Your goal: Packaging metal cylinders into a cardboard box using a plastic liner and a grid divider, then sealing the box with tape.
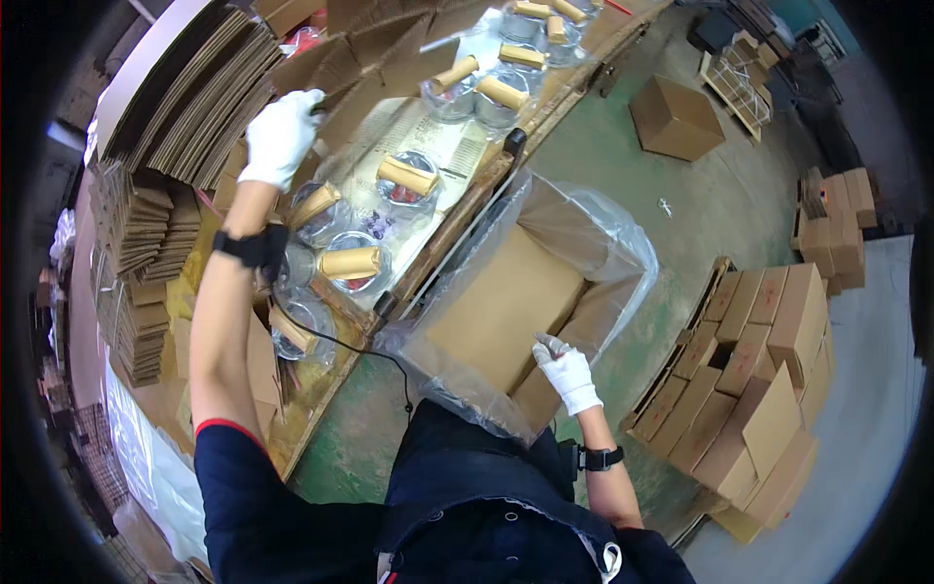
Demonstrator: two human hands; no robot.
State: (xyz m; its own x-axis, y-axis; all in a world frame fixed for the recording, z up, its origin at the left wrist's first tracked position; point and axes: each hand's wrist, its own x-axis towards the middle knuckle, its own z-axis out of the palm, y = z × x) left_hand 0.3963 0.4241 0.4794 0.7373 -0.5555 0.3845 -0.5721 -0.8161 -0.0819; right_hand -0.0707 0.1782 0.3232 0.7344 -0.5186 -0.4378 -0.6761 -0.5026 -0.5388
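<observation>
My left hand point(280, 141), in a white glove, reaches to the brown cardboard compartments point(355, 73) at the upper left. Its fingers are curled together, and whatever they hold is hidden. Below it on the workbench stand clear round containers point(375, 251), each with a tan paper roll point(350, 263) on top. My right hand point(566, 378), also gloved, is over the near right part of a carton lined with a clear plastic bag point(623, 248). Its fingers are partly extended and slightly apart, with nothing visible in them. A flat brown cardboard piece point(501, 292) lies inside the carton.
Stacks of folded cardboard point(209, 107) fill the bench's left side. More containers with rolls point(501, 92) stand at its far end. A closed carton point(676, 117) sits on the green floor, and stacked cartons point(739, 360) stand at right. A black cable point(365, 350) hangs off the bench.
</observation>
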